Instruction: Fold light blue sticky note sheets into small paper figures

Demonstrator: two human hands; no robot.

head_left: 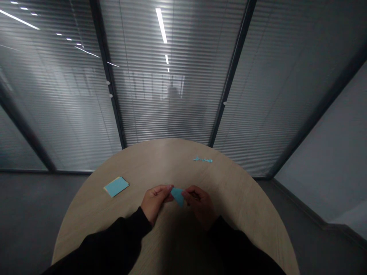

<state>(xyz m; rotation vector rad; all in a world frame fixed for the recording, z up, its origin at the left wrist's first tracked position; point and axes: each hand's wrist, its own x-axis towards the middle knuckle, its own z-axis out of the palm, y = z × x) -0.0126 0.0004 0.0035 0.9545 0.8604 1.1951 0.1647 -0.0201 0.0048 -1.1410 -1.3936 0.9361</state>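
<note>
- Glazed office partitions (169,103) with slatted blinds behind the glass, dark metal frames between the panes, strip lights reflected high up
- Grey floor (34,214) on both sides of a round, pale wood-grain counter (243,191)
- Triangular piece of blue paper (177,196) between the two hands, held above the near part of the counter, tilted, with one point angled downward
- Left hand (155,202) at the paper's left side, its fingers (162,191) closed in a pinch on that edge
- Right hand (199,204) at the paper's right side, its fingers (190,194) curled and closed on that edge, the grip partly hidden
- Black sleeve (114,236) down the left forearm to the wrist, a matching black sleeve (241,248) on the right
- Small stack of blue paper sheets (116,186) with a yellowish edge, flat on the counter, well left of the hands
- Ragged blue paper scraps (202,159) on the counter near its far edge, beyond the hands
</note>
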